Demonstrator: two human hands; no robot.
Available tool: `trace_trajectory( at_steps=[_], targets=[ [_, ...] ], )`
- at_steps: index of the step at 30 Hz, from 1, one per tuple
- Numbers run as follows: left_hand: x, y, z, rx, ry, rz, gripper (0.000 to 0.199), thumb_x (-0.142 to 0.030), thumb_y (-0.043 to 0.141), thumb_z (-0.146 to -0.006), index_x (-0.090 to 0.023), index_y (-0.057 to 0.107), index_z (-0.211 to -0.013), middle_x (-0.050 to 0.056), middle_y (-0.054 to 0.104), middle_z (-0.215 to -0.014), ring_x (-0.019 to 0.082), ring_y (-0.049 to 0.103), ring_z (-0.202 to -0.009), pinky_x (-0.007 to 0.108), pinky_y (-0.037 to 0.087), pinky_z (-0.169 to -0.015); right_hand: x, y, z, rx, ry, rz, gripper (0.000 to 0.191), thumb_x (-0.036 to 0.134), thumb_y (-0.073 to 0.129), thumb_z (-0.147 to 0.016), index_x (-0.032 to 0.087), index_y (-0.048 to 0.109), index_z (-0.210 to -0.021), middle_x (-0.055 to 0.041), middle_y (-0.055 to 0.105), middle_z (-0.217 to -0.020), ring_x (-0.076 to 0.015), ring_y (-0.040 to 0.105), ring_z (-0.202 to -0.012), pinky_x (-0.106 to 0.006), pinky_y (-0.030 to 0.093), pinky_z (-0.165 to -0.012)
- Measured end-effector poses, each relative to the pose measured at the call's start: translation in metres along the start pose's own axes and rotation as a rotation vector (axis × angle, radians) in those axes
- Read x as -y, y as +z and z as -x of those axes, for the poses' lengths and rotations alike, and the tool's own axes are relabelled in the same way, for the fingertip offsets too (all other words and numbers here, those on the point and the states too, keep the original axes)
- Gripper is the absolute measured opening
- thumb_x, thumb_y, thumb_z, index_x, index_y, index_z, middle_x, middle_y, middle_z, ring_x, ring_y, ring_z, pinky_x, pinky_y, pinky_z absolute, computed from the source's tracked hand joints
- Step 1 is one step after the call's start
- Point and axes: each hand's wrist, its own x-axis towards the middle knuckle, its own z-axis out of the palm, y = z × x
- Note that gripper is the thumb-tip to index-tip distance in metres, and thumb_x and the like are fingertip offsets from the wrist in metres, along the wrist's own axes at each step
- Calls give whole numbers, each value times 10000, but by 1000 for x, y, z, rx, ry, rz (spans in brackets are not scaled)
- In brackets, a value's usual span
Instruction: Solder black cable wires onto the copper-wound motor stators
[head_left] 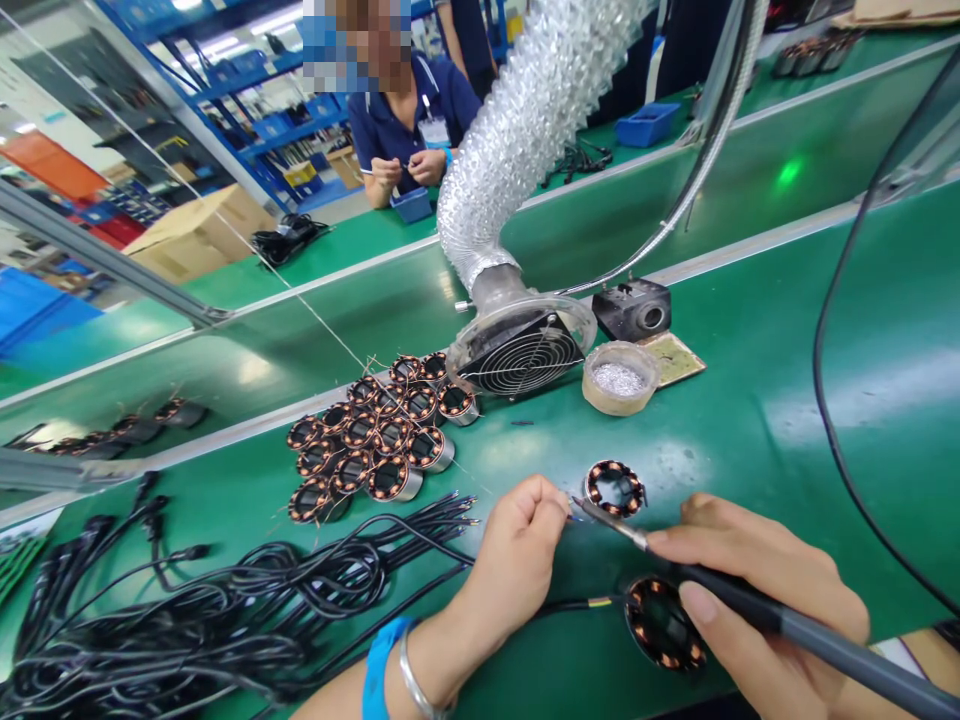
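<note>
My right hand (757, 590) grips a soldering iron (720, 590), its metal tip pointing left to the fingertips of my left hand (525, 545). That left hand is closed in a pinch on thin wire ends (576, 517). A wound stator ring (615, 488) lies just behind the iron's tip. Nearer to me, a second stator (664, 624) sits beside my right fingers, with a black cable (574, 605) running to it from the left.
Many stators (390, 432) stand grouped behind a pile of black cables (247, 610). A fume extractor (525, 355), a round solder dish (619, 378) and an iron holder (634, 308) are farther back. Across the bench sits a person (416, 125).
</note>
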Motion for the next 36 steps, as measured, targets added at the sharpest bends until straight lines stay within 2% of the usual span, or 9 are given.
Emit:
trace_trajectory(
  at_steps=[7,14,20,25,33,36],
  targets=[
    [0,0,-1,12,4,17,236,-362,524,-814,-203,450,-657,-111,288,-506,51,176,-414,209,182,-449,2,6,-4,-4,-45,-63,274,65,501,-779,145,651,-994,-13,542,-634,-147,524,-535,-311,412,-498],
    [1,-2,-2,17,8,1,252,-387,523,-829,-203,451,-672,-121,259,-500,48,155,-411,209,181,-448,3,-2,-1,17,-32,-48,307,51,498,-766,148,644,-1018,-39,613,-711,-156,571,-590,-328,462,-544],
    [2,-2,-2,20,15,-9,248,-391,511,-829,-201,459,-679,-121,254,-496,49,156,-411,212,171,-447,1,-2,0,-34,-29,-69,309,54,498,-763,156,653,-1011,-29,606,-705,-155,562,-575,-344,483,-565],
    [0,-2,-2,14,-4,-10,254,-388,518,-830,-203,447,-672,-119,257,-499,47,157,-414,211,170,-448,0,-1,-3,-17,-15,-51,307,55,508,-771,158,660,-1017,-26,611,-709,-163,581,-588,-354,509,-593],
    [-2,-2,0,24,-20,7,296,-433,568,-819,-199,461,-675,-117,262,-498,50,157,-425,209,159,-447,-8,3,-3,-172,-110,-17,405,33,527,-763,161,663,-1122,-50,622,-833,-173,611,-668,-344,522,-590],
    [-2,-3,0,46,-19,8,307,-441,570,-832,-198,458,-682,-116,261,-503,53,155,-431,205,153,-446,-12,9,-3,-216,-106,-31,465,25,535,-803,169,637,-1232,-36,615,-818,-155,592,-649,-297,502,-528]
  ],
)
